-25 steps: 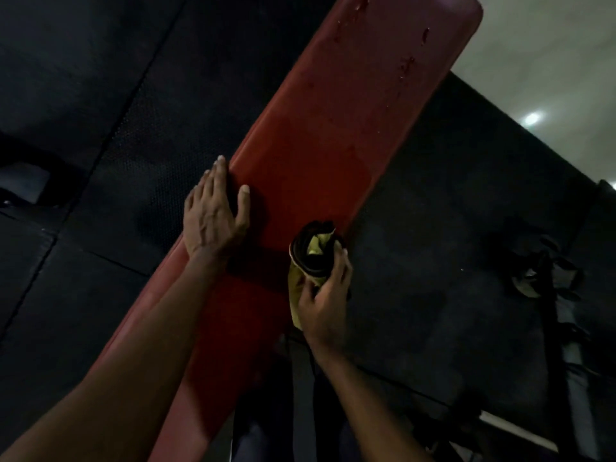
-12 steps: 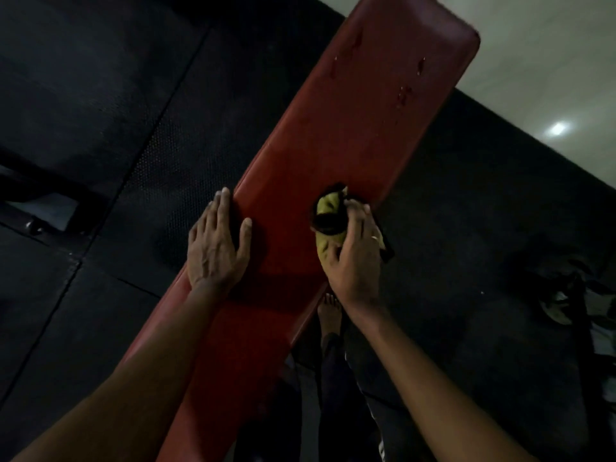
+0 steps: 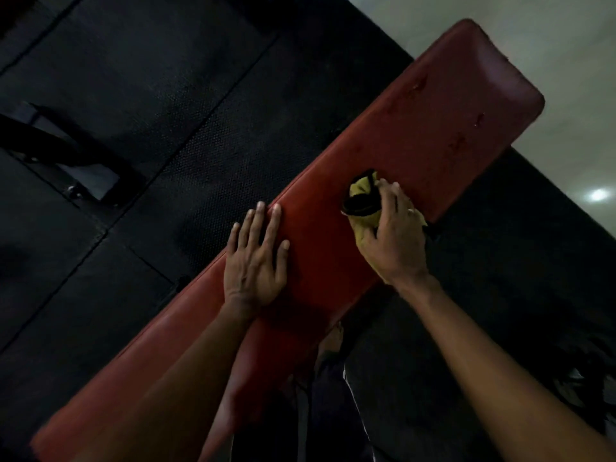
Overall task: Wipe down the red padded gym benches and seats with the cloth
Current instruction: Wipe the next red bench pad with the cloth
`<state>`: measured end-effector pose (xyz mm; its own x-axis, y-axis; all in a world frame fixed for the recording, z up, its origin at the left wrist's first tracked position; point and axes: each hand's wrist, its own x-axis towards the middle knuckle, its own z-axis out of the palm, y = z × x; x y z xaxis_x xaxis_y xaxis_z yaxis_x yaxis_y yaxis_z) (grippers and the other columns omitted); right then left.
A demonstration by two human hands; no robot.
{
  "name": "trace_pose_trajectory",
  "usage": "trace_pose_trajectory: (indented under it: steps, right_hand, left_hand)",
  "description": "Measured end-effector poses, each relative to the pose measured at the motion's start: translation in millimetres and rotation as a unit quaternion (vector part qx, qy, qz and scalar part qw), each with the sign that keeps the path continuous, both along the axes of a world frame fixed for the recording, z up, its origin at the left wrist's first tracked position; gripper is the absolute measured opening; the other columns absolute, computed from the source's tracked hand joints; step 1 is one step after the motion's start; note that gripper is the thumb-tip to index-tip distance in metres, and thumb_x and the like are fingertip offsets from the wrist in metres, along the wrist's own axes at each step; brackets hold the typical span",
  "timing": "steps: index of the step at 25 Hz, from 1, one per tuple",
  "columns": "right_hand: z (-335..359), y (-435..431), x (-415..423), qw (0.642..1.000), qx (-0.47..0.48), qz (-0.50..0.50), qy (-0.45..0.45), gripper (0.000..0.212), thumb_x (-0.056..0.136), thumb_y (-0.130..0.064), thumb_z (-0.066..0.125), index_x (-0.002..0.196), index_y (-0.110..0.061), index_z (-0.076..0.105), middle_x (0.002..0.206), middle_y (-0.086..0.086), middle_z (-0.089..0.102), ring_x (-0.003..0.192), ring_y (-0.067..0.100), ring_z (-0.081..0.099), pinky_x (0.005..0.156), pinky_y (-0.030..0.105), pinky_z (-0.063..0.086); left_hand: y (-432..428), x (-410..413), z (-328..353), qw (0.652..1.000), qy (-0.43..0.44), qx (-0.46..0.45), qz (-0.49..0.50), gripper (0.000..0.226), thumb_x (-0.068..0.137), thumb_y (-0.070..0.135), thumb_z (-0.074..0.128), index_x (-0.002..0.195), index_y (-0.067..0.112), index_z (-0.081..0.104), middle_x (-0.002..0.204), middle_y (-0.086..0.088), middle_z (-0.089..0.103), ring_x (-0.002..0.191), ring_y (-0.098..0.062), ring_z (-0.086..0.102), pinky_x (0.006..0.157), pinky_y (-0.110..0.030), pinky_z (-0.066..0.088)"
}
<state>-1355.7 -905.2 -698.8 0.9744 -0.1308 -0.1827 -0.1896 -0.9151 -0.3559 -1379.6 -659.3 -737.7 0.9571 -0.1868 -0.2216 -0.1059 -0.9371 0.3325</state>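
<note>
The yellow-and-black cloth (image 3: 361,201) lies bunched on the red bench (image 3: 416,135), near its right edge, past the middle toward the far end. The right hand (image 3: 393,238) grips it, fingers curled over it, arm stretched forward. The left hand (image 3: 255,261) rests flat at the left edge, fingers straight and slightly spread.

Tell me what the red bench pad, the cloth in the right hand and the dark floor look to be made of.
Red bench pad: probably vinyl or leatherette over padding; smooth with a dull sheen, rounded edges, a few scuffed spots near the far end.
Cloth: soft woven or knit fabric, yellow with black parts; it bunches and folds in the right hand.
Floor: likely matte rubber mats; fine dotted texture, straight seams.
</note>
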Motion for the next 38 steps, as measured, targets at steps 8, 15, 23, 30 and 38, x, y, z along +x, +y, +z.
trace_pose_trajectory:
  steps: [8,15,23,30,38]
  right_hand:
    - [-4.7,38.7,62.3,0.996,-0.007,0.092,-0.015,0.074,0.092,-0.04,0.065,0.151,-0.008,0.035,0.158,0.012,0.036,0.149,0.027,0.029,0.116,0.048,0.03]
    - [-4.0,44.3,148.6,0.998,-0.048,-0.039,-0.001,0.061,0.088,-0.043,0.065,0.137,-0.01,0.049,0.137,0.012,0.055,0.124,0.031,0.055,0.1,0.044,0.046]
    - [7.2,46.4,156.1,0.979,-0.063,0.183,0.061,0.05,0.087,-0.045,0.062,0.125,-0.014,0.054,0.12,0.008,0.06,0.11,0.029,0.06,0.092,0.043,0.049]
    - [-5.9,16.2,49.7,0.999,-0.002,0.005,-0.034,0.075,0.092,-0.049,0.06,0.15,-0.007,0.039,0.151,0.015,0.045,0.143,0.027,0.039,0.115,0.045,0.036]
    - [-4.3,-36.1,20.6,0.988,0.016,-0.151,-0.03,0.071,0.089,-0.026,0.067,0.151,-0.009,0.036,0.153,0.015,0.043,0.143,0.03,0.039,0.115,0.05,0.035]
  left_hand:
    - [3.5,0.7,-8.8,0.999,-0.036,-0.009,0.003,0.064,0.101,0.044,0.034,0.159,0.021,0.022,0.165,-0.008,0.022,0.152,-0.025,0.023,0.122,-0.047,0.021]
    - [6.2,2.7,-11.9,1.0,-0.022,-0.016,-0.001,0.065,0.1,0.043,0.039,0.159,0.023,0.023,0.165,-0.007,0.023,0.151,-0.025,0.025,0.121,-0.046,0.022]
    - [5.7,3.6,-8.0,1.0,-0.009,-0.028,0.005,0.065,0.099,0.044,0.038,0.159,0.023,0.024,0.164,-0.007,0.024,0.15,-0.025,0.025,0.122,-0.045,0.02]
    - [4.1,4.4,-5.1,1.0,0.016,-0.017,-0.001,0.065,0.1,0.047,0.031,0.16,0.024,0.019,0.166,-0.006,0.019,0.152,-0.024,0.021,0.123,-0.044,0.016]
    - [-0.8,4.2,-1.6,1.0,0.003,-0.017,0.008,0.064,0.099,0.047,0.032,0.158,0.022,0.026,0.163,-0.009,0.027,0.148,-0.028,0.029,0.12,-0.047,0.02]
